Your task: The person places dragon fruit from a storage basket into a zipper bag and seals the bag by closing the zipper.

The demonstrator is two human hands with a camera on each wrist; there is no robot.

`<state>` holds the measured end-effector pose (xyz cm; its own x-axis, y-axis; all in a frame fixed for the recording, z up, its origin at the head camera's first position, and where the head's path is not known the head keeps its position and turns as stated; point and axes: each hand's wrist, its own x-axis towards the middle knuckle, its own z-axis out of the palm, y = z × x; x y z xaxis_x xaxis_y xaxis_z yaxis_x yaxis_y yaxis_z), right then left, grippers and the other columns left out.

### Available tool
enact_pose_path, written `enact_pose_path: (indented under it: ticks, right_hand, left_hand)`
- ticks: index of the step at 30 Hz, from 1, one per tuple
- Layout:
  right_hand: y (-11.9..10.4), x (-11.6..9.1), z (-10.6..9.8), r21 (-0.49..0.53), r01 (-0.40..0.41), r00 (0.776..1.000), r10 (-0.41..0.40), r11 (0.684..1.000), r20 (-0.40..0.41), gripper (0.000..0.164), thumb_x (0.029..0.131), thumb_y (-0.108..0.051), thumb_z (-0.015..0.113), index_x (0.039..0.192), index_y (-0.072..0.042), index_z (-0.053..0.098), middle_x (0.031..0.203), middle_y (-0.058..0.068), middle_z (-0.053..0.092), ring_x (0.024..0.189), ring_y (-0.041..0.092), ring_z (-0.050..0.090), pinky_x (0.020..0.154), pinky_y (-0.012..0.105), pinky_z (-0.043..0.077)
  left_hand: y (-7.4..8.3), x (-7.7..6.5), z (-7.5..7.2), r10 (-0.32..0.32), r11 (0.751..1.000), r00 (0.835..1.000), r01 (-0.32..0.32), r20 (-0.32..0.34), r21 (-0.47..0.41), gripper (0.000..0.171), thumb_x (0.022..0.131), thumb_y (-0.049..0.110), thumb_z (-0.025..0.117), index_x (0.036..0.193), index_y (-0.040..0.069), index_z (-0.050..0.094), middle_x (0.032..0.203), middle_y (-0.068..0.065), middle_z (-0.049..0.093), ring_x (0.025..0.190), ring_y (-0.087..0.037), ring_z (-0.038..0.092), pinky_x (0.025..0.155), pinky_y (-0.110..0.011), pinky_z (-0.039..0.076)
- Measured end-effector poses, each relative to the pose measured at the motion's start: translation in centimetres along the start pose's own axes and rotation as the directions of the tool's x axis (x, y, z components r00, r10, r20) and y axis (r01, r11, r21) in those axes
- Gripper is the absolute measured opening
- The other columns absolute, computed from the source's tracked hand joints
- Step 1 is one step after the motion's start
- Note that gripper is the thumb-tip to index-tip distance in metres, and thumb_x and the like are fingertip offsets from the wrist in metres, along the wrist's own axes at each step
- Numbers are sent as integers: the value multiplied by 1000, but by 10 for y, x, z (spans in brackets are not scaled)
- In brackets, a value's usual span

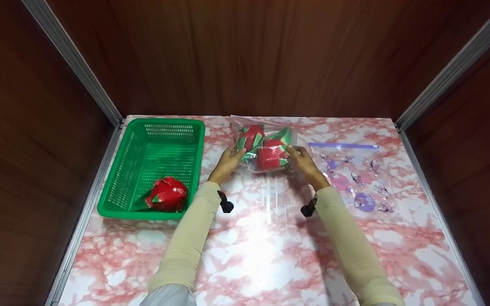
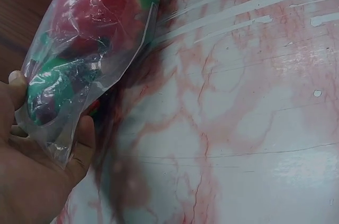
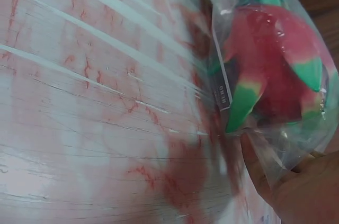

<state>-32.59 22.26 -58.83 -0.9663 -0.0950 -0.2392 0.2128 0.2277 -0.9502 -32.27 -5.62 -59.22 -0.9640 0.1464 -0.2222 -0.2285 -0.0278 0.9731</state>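
Two red dragon fruits with green scale tips lie inside a clear plastic bag (image 2: 114, 73), near the back wall in the head view. One dragon fruit (image 1: 252, 137) is on the left; the other dragon fruit (image 1: 272, 155) is on the right and fills much of the right wrist view. My left hand (image 1: 227, 162) pinches the bag's left side between thumb and fingers. On the opposite side my right hand (image 1: 304, 165) grips the bag near its lower corner. The bag looks lifted, casting a shadow on the table below.
At the left stands a green plastic basket (image 1: 201, 163) with a red dragon fruit (image 1: 168, 194) in its near right corner. A patterned clear zip bag (image 1: 355, 178) with a purple strip lies flat at the right. Wooden panels (image 1: 245, 59) enclose the marbled table (image 1: 236, 263).
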Motion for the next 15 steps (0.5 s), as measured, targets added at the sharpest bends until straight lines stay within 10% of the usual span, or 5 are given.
enact_pose_path:
  ticks: [9,15]
  right_hand:
    - [4,6,1,77,-6,1000,5,997,8,68,113,-45,46,158,4,34,163,28,41,154,39,36,131,50,25]
    - [8,5,4,172,-44,997,31,984,74,73,109,-36,59,165,-5,24,149,24,53,135,45,56,124,53,38]
  left_hand:
    - [-4,2,2,57,997,998,-56,13,-52,65,112,19,55,166,2,25,170,-23,36,160,-33,34,130,-47,31]
    - [-8,4,5,144,987,990,-143,-3,73,63,112,12,52,166,-2,23,175,-23,24,165,-33,20,133,-42,24]
